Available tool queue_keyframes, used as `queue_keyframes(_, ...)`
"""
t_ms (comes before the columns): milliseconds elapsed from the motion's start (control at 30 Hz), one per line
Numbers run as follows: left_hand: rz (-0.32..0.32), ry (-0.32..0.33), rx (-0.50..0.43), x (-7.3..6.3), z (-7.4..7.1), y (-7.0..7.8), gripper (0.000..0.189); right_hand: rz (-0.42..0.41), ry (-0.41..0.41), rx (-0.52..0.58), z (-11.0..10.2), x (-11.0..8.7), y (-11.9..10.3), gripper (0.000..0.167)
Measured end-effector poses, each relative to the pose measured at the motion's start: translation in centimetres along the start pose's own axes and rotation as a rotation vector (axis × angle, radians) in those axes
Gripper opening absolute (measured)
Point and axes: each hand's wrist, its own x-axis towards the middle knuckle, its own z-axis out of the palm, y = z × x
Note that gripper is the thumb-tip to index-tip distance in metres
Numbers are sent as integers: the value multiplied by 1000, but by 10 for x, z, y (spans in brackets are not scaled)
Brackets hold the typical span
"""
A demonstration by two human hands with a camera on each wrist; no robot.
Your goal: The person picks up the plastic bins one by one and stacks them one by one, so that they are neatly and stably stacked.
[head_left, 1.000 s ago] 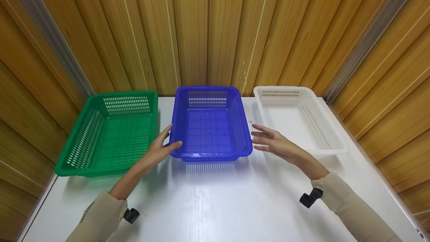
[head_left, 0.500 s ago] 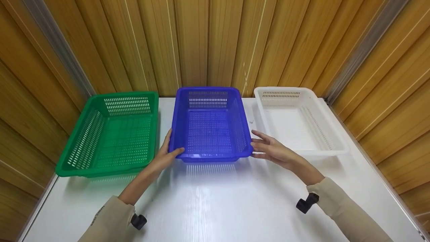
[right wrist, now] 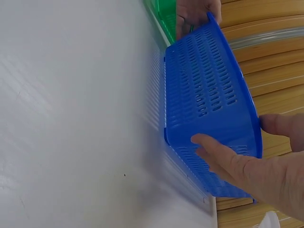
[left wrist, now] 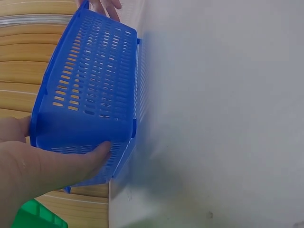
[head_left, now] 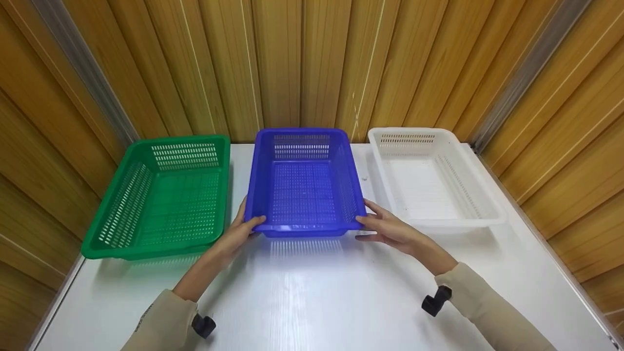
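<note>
the person's left grip [head_left: 239, 233] pinches the near left corner of a blue rectangular plastic basket [head_left: 304, 227], thumb over the rim, fingers along the outside; the right grip [head_left: 391, 231] pinches the near right corner likewise. the basket is open side up over the glossy white worktop [head_left: 302, 302], between a green rectangular plastic basket [head_left: 156, 250] and a white rectangular plastic basket [head_left: 453, 223]; whether its base touches down, i can't tell. i'd match the pressure at both corners so it neither twists nor tips, and mind the green rim near the left knuckles.
</note>
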Motion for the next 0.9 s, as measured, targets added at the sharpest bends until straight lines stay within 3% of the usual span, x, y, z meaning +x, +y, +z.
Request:
queue_keyframes(233, -17, 4, -8, 0, 3, -1, 83, -9, 21, 52, 1, 6, 7, 77)
queue_keyframes(567, -43, -23, -129, -6, 1, 0, 87, -12, 16, 138, 3, 4, 2, 75)
queue_keyframes(900, -35, -59, -159, -14, 1, 14, 87, -75, 36, 104, 3, -5, -8, 71)
